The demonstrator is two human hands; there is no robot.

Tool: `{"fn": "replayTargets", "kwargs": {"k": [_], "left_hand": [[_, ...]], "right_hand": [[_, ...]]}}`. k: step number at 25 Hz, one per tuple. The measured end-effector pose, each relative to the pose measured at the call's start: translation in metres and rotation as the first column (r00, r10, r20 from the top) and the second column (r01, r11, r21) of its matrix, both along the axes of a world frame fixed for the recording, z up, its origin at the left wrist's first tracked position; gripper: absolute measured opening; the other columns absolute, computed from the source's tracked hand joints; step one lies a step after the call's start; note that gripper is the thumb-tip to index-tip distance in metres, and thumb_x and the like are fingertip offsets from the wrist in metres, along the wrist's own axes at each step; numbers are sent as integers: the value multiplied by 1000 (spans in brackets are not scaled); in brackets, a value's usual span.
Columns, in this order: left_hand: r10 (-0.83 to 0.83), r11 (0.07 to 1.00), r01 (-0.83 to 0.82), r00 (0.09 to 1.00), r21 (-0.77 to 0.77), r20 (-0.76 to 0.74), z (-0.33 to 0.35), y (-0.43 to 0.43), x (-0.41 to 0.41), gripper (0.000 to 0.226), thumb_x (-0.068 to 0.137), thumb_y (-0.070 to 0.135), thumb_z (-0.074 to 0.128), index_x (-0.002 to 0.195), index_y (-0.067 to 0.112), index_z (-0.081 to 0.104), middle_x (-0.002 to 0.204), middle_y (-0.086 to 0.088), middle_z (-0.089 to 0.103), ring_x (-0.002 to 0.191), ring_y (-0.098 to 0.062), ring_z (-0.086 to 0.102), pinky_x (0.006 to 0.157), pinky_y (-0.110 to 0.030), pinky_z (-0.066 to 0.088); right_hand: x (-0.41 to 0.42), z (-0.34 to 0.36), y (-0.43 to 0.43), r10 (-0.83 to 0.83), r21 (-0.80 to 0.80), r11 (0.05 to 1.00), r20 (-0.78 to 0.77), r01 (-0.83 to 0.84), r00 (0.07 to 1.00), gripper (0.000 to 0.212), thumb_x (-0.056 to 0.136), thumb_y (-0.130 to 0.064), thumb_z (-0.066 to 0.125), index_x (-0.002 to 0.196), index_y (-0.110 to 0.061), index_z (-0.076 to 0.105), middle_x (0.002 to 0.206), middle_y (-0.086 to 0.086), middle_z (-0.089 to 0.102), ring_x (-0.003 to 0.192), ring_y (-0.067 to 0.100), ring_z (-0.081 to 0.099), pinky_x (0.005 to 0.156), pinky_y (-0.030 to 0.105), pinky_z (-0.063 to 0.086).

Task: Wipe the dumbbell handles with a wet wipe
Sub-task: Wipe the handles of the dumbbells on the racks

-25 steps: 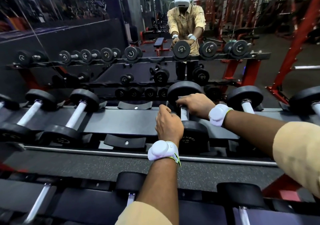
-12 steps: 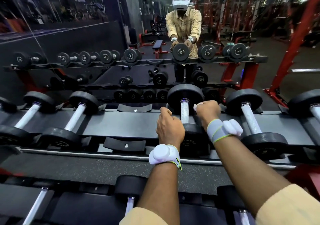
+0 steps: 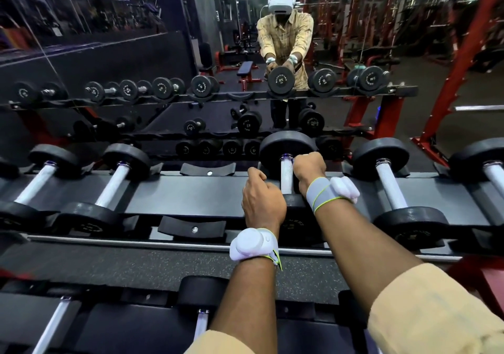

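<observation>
Step in hand: wiping the dumbbell handle of the dumbbell lying on the rack directly ahead of the person.

Recommended practice, as a judgement: the wipe should wrap the knurled bar and travel its full length, from the far head to the near head. The stroke needs a twist so that the underside is covered as well. The other hand should steady the weight in its cradle so that it does not roll. Knurling snags thin wipes, so firm, slow strokes are advised.

Right hand: clenched, with the knuckles uppermost. It lies against the right side of the handle at its far end, just short of the far head. The bar shows bare immediately to the left of this hand. The wet wipe is not plainly visible. It may be bunched inside this fist, but that cannot be confirmed, nor can it be confirmed that the fingers pass round the bar.

Left hand: also curled into a fist. It sits just left of the handle's near end and overlaps the near head. Whether it grips anything or merely rests there cannot be told.

Position of the work: the handle runs between the two hands, away from the person. The next dumbbell's handle lies to the right of the right hand, apart from it and untouched.
</observation>
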State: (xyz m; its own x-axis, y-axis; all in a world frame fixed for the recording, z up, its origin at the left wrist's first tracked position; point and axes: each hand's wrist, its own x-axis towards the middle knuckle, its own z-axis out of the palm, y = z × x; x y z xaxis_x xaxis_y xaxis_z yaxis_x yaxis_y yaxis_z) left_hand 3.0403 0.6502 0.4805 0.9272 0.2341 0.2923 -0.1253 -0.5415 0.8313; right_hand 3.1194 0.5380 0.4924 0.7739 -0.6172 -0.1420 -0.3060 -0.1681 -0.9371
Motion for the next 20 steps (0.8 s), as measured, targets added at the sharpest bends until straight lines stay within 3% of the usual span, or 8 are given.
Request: {"fn": "replayTargets", "kwargs": {"k": [4,6,9,11,13,16,18,20], "left_hand": [[-5,1000,5,1000,9,-12,0,0,-1,19,86,4,37,100,14,45,93,-16,61,90,-38,50,70,-41,34],[-6,1000,6,1000,5,-4,0,0,0,20,86,4,37,101,13,46,94,-16,61,91,-38,51,71,-41,35],[1,1000,-1,1000,10,-13,1,1,0,19,86,4,37,100,14,46,94,-15,61,91,-38,51,72,-43,38],[0,1000,1,1000,20,-27,1,0,0,19,86,5,37,99,15,45,94,-14,61,91,-37,50,73,-43,39],[-6,1000,6,1000,22,-27,1,0,-1,18,86,5,37,99,15,45,93,-14,61,90,-37,51,73,-44,40],[-4,1000,4,1000,15,-24,1,1,0,19,86,5,37,100,14,46,93,-14,62,91,-38,51,74,-46,41],[4,1000,-3,1000,16,-30,1,1,1,20,86,4,36,100,14,46,94,-15,62,91,-39,52,75,-47,42],[12,1000,-11,999,30,-36,2,0,1,19,87,5,37,100,15,46,94,-15,62,91,-38,52,75,-47,43]], "right_hand": [[-10,3,9,179,102,980,-98,-169,979,43,98,-17,37,132,7,49,130,26,55,125,39,51,100,43,45],[-14,7,8,156,107,983,-96,-146,983,44,98,-18,36,132,6,50,116,25,56,125,38,51,98,43,45],[-11,11,11,159,107,982,-51,-153,986,37,88,-19,45,113,3,62,98,18,60,104,38,63,80,40,51],[10,-11,4,195,250,951,-29,-182,980,36,80,-17,42,98,5,64,91,25,66,79,38,66,71,45,57],[17,-21,1,189,256,952,-64,-167,980,46,77,-25,37,99,3,66,90,20,68,80,34,65,71,42,58],[-11,10,12,213,208,960,-95,-190,972,21,95,-26,33,83,-15,46,76,4,46,66,25,46,56,30,37],[-17,15,16,192,226,958,-48,-176,980,17,96,-20,37,82,-15,46,71,5,42,57,19,41,60,32,42],[-17,11,17,226,310,926,1,-215,974,19,93,-16,42,88,-4,56,73,15,54,57,28,52,64,38,51]]}}
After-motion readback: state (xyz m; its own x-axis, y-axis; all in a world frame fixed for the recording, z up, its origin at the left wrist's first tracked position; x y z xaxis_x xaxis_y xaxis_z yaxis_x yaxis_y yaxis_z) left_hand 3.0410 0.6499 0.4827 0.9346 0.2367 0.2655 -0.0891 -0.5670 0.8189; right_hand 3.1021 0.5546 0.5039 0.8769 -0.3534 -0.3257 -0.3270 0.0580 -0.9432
